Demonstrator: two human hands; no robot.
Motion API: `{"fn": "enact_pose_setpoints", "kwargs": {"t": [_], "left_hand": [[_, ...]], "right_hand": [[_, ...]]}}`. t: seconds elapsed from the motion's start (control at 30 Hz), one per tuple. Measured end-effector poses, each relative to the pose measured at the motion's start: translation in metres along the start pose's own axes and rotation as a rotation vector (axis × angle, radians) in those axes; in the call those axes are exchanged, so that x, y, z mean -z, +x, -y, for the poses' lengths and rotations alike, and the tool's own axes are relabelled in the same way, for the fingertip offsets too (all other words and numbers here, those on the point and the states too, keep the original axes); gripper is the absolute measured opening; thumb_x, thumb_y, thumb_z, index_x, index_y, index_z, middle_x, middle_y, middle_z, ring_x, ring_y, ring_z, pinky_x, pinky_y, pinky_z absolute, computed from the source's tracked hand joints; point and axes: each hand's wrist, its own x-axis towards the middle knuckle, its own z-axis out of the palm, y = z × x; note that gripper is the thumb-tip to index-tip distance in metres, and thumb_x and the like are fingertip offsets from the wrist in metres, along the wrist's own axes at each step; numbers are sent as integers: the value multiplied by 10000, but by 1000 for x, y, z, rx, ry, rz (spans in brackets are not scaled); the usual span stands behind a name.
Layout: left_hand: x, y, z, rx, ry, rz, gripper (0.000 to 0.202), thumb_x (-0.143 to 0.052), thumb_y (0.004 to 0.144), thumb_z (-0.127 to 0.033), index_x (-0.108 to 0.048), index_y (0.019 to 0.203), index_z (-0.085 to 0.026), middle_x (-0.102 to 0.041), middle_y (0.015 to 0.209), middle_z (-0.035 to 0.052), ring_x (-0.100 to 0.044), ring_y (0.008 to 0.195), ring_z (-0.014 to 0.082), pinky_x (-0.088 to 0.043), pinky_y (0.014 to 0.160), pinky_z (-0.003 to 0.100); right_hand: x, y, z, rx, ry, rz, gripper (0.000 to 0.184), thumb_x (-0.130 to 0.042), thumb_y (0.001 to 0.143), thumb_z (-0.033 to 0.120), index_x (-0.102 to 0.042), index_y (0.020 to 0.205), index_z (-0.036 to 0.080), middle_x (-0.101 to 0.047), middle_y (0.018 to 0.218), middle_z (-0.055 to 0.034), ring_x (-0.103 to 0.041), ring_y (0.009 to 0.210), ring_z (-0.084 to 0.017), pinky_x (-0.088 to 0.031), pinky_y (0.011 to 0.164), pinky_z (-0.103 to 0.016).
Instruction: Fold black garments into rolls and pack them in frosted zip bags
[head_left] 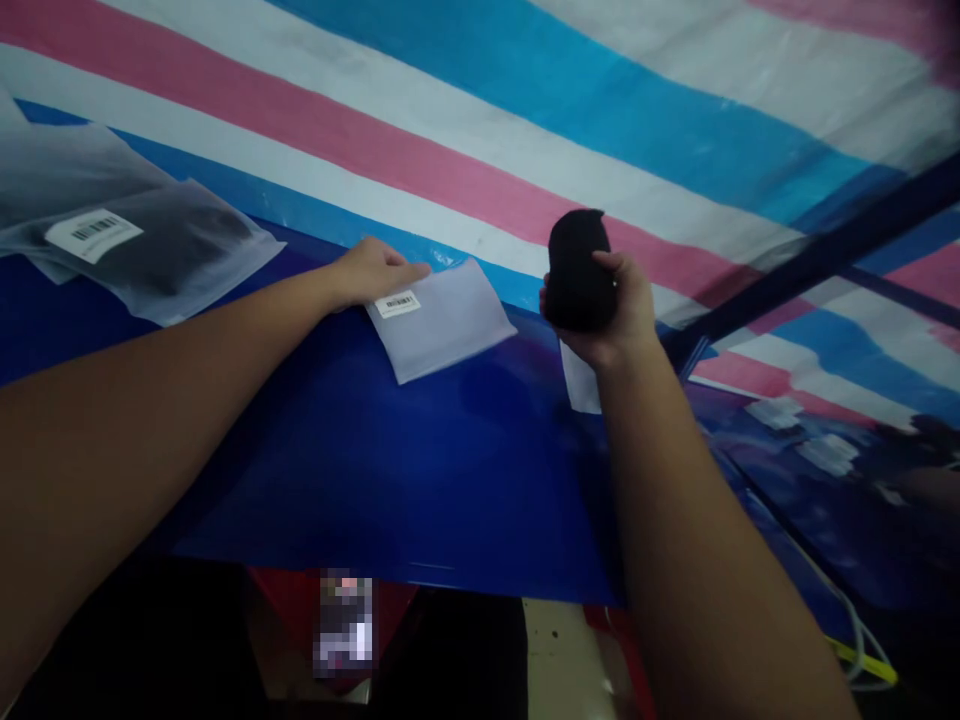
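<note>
My right hand (pixel 611 315) is closed around a rolled black piece of cloth (pixel 577 265), held upright above the glossy blue table (pixel 390 470). My left hand (pixel 371 270) lies flat with fingers stretched onto the near corner of an empty frosted plastic bag (pixel 450 320) that bears a barcode label (pixel 397 303). The bag lies flat on the blue surface, between my two hands.
At the far left lie frosted bags (pixel 142 245) with dark contents and a barcode sticker. A pink, white and blue striped tarp (pixel 525 110) covers the area behind. A dark blue bar (pixel 810 260) crosses at right. Below the table edge are red objects and floor.
</note>
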Motion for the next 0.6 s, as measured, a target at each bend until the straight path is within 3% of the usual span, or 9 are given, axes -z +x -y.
{"fn": "enact_pose_setpoints", "kwargs": {"t": [0.1, 0.17, 0.23, 0.37, 0.53, 0.6], "left_hand": [[-11, -9, -10, -126, 29, 216, 430, -746, 849, -625, -773, 773, -202, -677, 718, 61, -597, 665, 202, -393, 619, 343], [-18, -12, -15, -201, 75, 254, 407, -733, 861, -594, -763, 739, -207, -654, 679, 50, -566, 635, 191, -376, 606, 343], [-23, -11, -16, -252, 122, 219, 348, -724, 877, -522, -751, 718, -213, -639, 653, 44, -557, 627, 191, -375, 611, 345], [-19, -2, -9, -296, 285, 123, 246, -738, 872, -403, -720, 709, -220, -671, 670, 51, -593, 664, 204, -376, 638, 340], [-5, 5, 0, -302, 528, 85, 223, -726, 880, -402, -708, 764, -213, -704, 743, 54, -628, 736, 217, -392, 664, 330], [-5, 0, -2, -356, 601, 30, 207, -690, 913, -401, -742, 876, -203, -745, 898, 85, -673, 892, 262, -432, 730, 342]], "right_hand": [[-23, -9, -8, 50, 92, 123, 379, -736, 755, 527, -645, 1020, 272, -701, 922, -52, -726, 983, -277, -666, 788, -399], [-37, -15, -20, -25, 90, 231, 389, -751, 757, 515, -649, 1036, 264, -721, 958, -62, -734, 1024, -308, -665, 827, -442], [-47, -17, -34, -121, 48, 267, 392, -749, 755, 509, -653, 1042, 260, -726, 947, -67, -736, 1005, -320, -663, 828, -465], [-48, -8, -60, -215, -24, 197, 434, -752, 725, 496, -633, 1061, 248, -718, 925, -82, -723, 966, -303, -665, 854, -449], [-40, 1, -65, -219, 24, 133, 458, -728, 736, 449, -566, 1123, 265, -700, 934, -56, -728, 966, -287, -664, 880, -435], [-41, 0, -64, -205, 33, 116, 441, -714, 739, 466, -561, 1103, 270, -695, 926, -54, -724, 964, -291, -665, 867, -441]]}}
